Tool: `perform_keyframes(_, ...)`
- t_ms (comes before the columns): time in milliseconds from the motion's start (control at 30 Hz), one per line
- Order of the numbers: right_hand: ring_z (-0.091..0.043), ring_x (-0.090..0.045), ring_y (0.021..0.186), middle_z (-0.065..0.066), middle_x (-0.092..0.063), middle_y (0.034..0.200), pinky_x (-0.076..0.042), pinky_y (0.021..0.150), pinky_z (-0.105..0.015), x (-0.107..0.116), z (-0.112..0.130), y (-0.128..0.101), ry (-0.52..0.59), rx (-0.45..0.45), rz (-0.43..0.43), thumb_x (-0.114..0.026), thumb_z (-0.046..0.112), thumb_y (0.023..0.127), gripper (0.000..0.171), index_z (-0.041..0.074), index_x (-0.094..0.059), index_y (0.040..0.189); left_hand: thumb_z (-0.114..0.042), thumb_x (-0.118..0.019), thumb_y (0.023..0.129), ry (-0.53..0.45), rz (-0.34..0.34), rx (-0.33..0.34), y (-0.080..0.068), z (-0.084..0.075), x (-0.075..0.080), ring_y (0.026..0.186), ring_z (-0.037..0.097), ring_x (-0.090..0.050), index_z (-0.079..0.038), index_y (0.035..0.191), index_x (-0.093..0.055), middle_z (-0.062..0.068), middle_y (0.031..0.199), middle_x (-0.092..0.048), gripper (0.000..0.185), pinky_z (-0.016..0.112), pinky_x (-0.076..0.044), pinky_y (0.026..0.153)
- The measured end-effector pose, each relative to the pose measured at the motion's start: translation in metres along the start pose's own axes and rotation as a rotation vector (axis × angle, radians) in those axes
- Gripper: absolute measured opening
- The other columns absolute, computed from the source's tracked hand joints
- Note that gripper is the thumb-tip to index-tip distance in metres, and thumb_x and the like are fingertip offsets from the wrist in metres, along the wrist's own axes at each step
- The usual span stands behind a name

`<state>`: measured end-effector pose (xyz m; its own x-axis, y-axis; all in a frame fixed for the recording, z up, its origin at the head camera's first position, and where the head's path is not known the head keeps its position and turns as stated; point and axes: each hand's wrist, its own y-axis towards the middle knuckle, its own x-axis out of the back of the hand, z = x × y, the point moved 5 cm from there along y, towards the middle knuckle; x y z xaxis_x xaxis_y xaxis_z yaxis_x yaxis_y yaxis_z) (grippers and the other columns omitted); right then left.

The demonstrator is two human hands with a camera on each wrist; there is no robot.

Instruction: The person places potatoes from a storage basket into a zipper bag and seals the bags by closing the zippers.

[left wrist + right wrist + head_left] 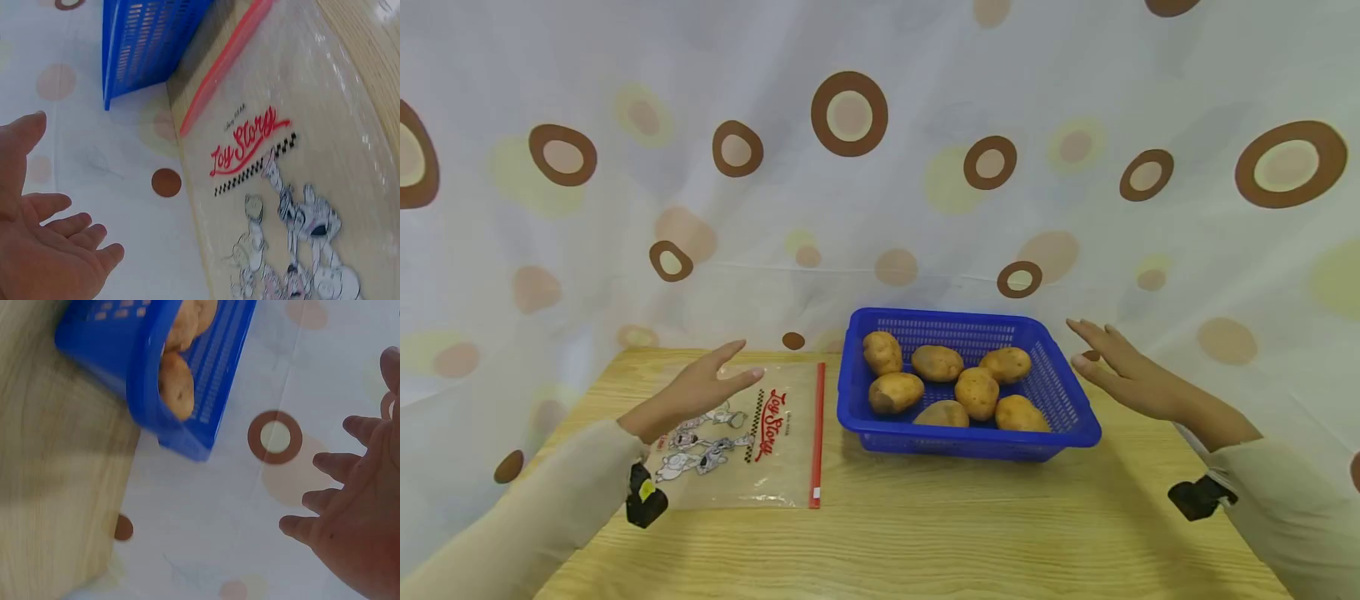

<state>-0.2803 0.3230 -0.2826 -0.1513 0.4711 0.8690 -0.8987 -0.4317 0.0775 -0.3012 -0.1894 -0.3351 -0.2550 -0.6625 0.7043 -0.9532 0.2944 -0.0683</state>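
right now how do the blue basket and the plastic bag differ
The blue basket stands with raised, perforated walls and holds potatoes; the plastic bag lies flat. The basket is blue; the bag is see-through, with a red strip along one edge. Both rest on the wooden table.

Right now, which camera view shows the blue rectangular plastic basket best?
The head view: the blue basket fits entirely in frame. The left wrist view shows only a cropped wall; the right wrist view, a cropped end.

Left grip (703, 387) and right grip (1129, 373) midair, well apart, fingers (336, 467) loosely spread
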Motion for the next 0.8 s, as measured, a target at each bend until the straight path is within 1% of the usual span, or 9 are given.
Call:
perform_keyframes(67, -0.055, -0.011, 0.137, -0.029, -0.005, 0.155, -0.018, 0.098, -0.081, -0.006, 0.006, -0.001, 0.045, 0.007, 0.006, -0.037, 0.026, 0.106, 0.061, 0.012, -0.005, 0.155, -0.054, -0.051, 0.095, -0.096, 0.008, 0.031, 0.006, 0.001, -0.011, 0.142, 0.046, -0.013, -0.006, 0.154, -0.012, 0.025, 0.157, -0.011, 0.085, 0.066, -0.024, 0.111)
perform_keyframes(167, -0.053, -0.023, 0.135, -0.025, -0.01, 0.157, -0.025, 0.098, -0.078, -0.017, 0.016, -0.001, 0.111, 0.02, 0.0, -0.034, 0.026, 0.106, 0.056, 0.015, -0.009, 0.155, -0.048, -0.054, 0.096, -0.248, 0.003, 0.058, 0.015, 0.002, -0.029, 0.143, 0.041, -0.017, -0.005, 0.153, -0.016, 0.023, 0.157, -0.016, 0.081, 0.06, -0.027, 0.113)
perform_keyframes(267, -0.053, -0.014, 0.139, -0.023, -0.012, 0.157, -0.018, 0.103, -0.077, -0.029, 0.025, 0.0, 0.218, 0.056, -0.013, -0.032, 0.024, 0.107, 0.053, 0.011, -0.014, 0.155, -0.038, -0.057, 0.097, -0.379, -0.035, 0.069, 0.023, 0.004, -0.048, 0.143, 0.037, -0.022, -0.003, 0.151, -0.023, 0.021, 0.155, -0.023, 0.074, 0.054, -0.029, 0.114)
perform_keyframes(333, -0.05, -0.014, 0.14, -0.022, -0.015, 0.157, -0.017, 0.105, -0.076, -0.038, 0.029, 0.0, 0.285, 0.085, -0.024, -0.031, 0.022, 0.107, 0.051, 0.009, -0.016, 0.154, -0.032, -0.059, 0.097, -0.444, -0.065, 0.074, 0.029, 0.006, -0.061, 0.142, 0.036, -0.025, -0.002, 0.15, -0.027, 0.019, 0.154, -0.026, 0.069, 0.053, -0.031, 0.114)
perform_keyframes(400, -0.047, -0.015, 0.141, -0.02, -0.019, 0.156, -0.024, 0.115, -0.057, -0.047, 0.032, 0.001, 0.37, 0.109, -0.021, -0.028, 0.021, 0.108, 0.049, 0.011, -0.018, 0.154, -0.026, -0.06, 0.096, -0.489, -0.099, 0.085, 0.035, 0.011, -0.074, 0.141, 0.035, -0.028, -0.001, 0.148, -0.031, 0.02, 0.153, -0.03, 0.064, 0.051, -0.033, 0.113)
perform_keyframes(467, -0.04, -0.018, 0.142, -0.017, -0.022, 0.156, -0.032, 0.116, -0.035, -0.055, 0.035, 0.0, 0.453, 0.124, -0.006, -0.025, 0.022, 0.108, 0.047, 0.016, -0.018, 0.154, -0.02, -0.06, 0.096, -0.511, -0.13, 0.095, 0.04, 0.014, -0.085, 0.139, 0.036, -0.032, 0.002, 0.146, -0.034, 0.021, 0.151, -0.033, 0.061, 0.05, -0.036, 0.112)
perform_keyframes(567, -0.022, -0.026, 0.143, -0.014, -0.024, 0.156, -0.036, 0.104, -0.01, -0.066, 0.042, 0.0, 0.592, 0.142, 0.039, -0.022, 0.024, 0.108, 0.046, 0.017, -0.019, 0.154, -0.016, -0.062, 0.095, -0.531, -0.162, 0.114, 0.046, 0.019, -0.099, 0.135, 0.037, -0.038, 0.006, 0.143, -0.038, 0.023, 0.146, -0.039, 0.058, 0.048, -0.04, 0.11)
perform_keyframes(667, -0.009, -0.032, 0.14, -0.011, -0.026, 0.156, -0.038, 0.108, -0.017, -0.077, 0.05, -0.001, 0.73, 0.17, 0.094, -0.017, 0.024, 0.109, 0.047, 0.012, -0.019, 0.154, -0.015, -0.062, 0.095, -0.52, -0.181, 0.129, 0.049, 0.022, -0.108, 0.129, 0.038, -0.045, 0.009, 0.14, -0.041, 0.026, 0.14, -0.046, 0.056, 0.047, -0.043, 0.107)
perform_keyframes(800, -0.012, -0.033, 0.139, -0.003, -0.032, 0.154, -0.037, 0.111, -0.022, -0.089, 0.061, -0.004, 0.915, 0.219, 0.178, -0.012, 0.022, 0.108, 0.049, 0.005, -0.017, 0.153, -0.016, -0.063, 0.093, -0.435, -0.211, 0.151, 0.053, 0.025, -0.115, 0.12, 0.037, -0.054, 0.011, 0.133, -0.049, 0.026, 0.128, -0.057, 0.05, 0.042, -0.05, 0.1)
